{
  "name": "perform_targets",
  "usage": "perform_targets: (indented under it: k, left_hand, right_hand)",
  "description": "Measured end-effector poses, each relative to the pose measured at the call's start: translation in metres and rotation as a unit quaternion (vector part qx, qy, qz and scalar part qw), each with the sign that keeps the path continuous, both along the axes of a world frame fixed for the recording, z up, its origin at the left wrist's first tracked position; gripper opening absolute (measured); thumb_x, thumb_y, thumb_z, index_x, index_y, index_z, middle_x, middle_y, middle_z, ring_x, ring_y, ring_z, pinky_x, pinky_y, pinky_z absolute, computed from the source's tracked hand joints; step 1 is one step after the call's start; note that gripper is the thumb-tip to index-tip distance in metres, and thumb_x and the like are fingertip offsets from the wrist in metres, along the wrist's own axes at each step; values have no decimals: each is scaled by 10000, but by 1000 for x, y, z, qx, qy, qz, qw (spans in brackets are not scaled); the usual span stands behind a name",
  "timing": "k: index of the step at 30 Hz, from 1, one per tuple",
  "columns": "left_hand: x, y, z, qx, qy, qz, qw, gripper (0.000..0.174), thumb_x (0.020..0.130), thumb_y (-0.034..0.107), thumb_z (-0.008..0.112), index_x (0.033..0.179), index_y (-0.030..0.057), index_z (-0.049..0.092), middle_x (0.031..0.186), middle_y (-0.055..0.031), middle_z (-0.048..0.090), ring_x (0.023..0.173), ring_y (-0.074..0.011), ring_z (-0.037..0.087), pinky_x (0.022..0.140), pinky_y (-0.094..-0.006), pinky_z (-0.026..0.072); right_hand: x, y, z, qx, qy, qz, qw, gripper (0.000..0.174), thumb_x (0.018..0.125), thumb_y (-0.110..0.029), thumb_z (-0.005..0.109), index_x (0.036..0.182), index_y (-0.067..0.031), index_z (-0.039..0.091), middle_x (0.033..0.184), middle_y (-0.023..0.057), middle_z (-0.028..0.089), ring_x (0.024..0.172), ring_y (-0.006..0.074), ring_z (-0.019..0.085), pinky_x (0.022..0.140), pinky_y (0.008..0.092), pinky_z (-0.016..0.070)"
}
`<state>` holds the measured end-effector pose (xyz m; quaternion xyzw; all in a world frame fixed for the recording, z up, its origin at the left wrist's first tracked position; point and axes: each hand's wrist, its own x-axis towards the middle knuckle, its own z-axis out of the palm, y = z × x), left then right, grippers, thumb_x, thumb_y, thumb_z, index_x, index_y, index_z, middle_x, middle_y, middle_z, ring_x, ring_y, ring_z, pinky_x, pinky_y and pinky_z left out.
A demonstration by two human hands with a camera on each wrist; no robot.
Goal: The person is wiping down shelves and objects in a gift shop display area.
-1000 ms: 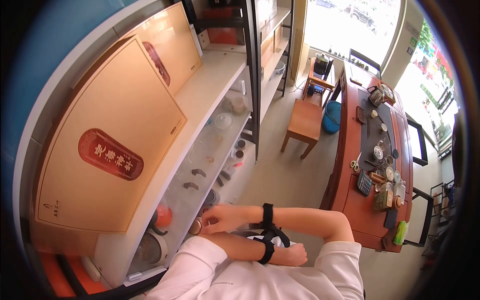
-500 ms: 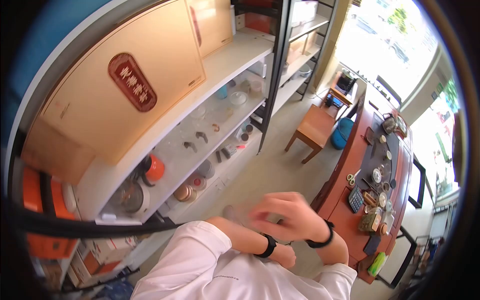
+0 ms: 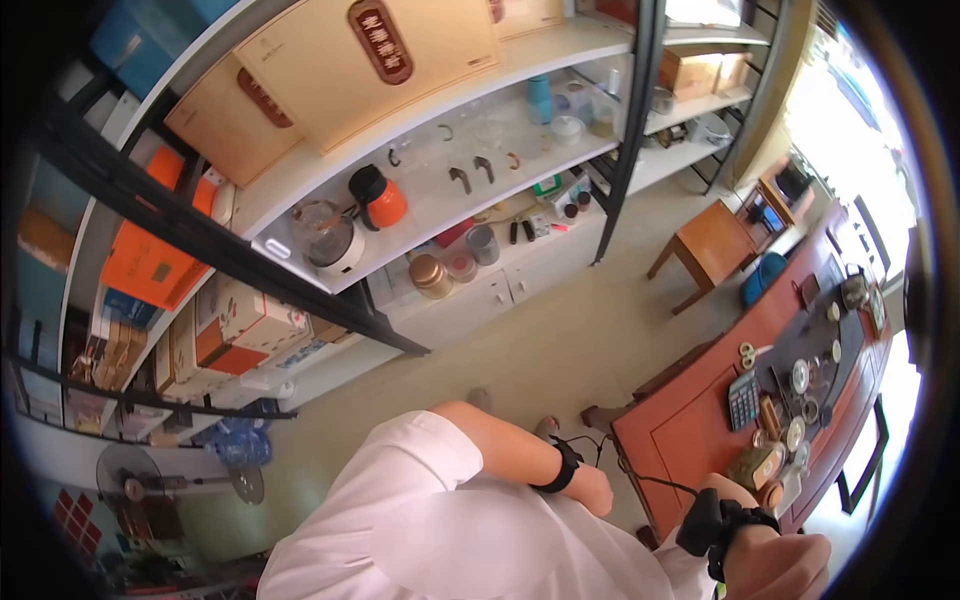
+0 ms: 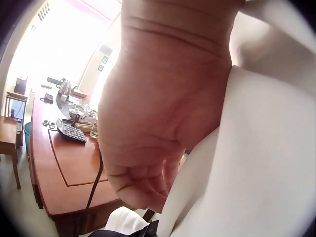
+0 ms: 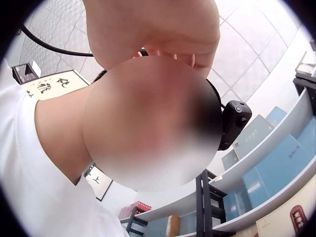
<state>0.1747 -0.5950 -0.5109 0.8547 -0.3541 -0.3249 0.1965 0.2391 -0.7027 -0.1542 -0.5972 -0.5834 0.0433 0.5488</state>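
I see an orange-and-black jug (image 3: 385, 205) beside a glass pot (image 3: 322, 235) on a white shelf (image 3: 432, 212), and a wooden chair (image 3: 712, 240) near a blue bucket (image 3: 763, 280).

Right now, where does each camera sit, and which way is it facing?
Head: worn on the head, facing forward and down at shelf, table and calculator; left hand, right hand and shirt show.
Left wrist: on that wrist, facing the left hand's palm, table beyond, shirt beside it.
Right wrist: on that wrist, apparently aimed up past the right hand at blue boxes; blur covers the middle.
Head and left wrist both show table and calculator.
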Motion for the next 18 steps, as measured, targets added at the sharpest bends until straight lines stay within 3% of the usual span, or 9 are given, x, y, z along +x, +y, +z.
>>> perform_targets:
  k: [1,3,7,9,14,15,17,18]
  left_hand:
    - [-3,4,7,-35,-19,-15,999,254,859,167,590,974,-11,729,1008,-202,720,971,-369,690,811,-447,560]
    - [-5,-2,8,-41,-11,-11,999,237,856,160,585,941,-8,728,975,-203,722,938,-372,697,792,-457,563]
    - [-19,-17,-5,-84,-2,-33,996,249,852,194,577,881,-14,709,901,-234,711,844,-386,706,728,-480,563]
    - [-22,-33,-21,-49,56,-95,993,279,888,245,557,967,3,671,919,-201,699,839,-375,700,707,-474,563]
    - [-34,-72,-32,-45,105,-191,975,291,897,262,552,1005,9,645,906,-180,680,821,-366,690,689,-468,561]
    - [-32,-78,-29,-49,117,-205,971,289,894,258,556,997,-1,636,886,-177,676,812,-362,688,685,-472,560]
    - [-32,-87,-30,-58,126,-241,961,286,893,255,557,990,-3,632,891,-181,676,802,-363,686,674,-470,558]
    - [-30,-92,-30,-62,130,-254,956,285,893,254,557,986,-5,629,893,-182,676,798,-363,686,668,-470,557]
  right_hand:
    - [-5,-8,0,-5,10,-21,1000,97,785,-62,665,784,-154,633,723,-15,605,705,158,593,597,267,473]
    - [8,-6,-4,135,-4,104,985,99,775,-79,665,768,-169,622,711,-39,606,672,137,597,598,254,470]
    - [-4,-26,-27,290,-36,49,955,113,806,-99,633,730,-176,598,728,-57,626,627,90,603,615,220,472]
    - [-1,-30,-36,361,-58,20,931,124,822,-103,622,725,-176,593,723,-63,628,622,75,604,626,214,475]
    - [-26,-101,-36,269,-128,-111,948,122,843,-139,622,732,-181,594,726,-88,624,613,50,590,635,205,468]
    - [-24,-96,-47,320,-140,-130,928,98,845,-148,624,756,-183,603,732,-95,623,611,47,584,635,203,466]
    - [-33,-112,-48,304,-140,-175,926,15,849,-174,633,838,-183,628,745,-92,623,610,51,578,634,204,459]
    - [-46,-136,-38,240,-126,-199,942,45,852,-190,639,896,-179,644,751,-83,625,611,59,578,632,206,454]
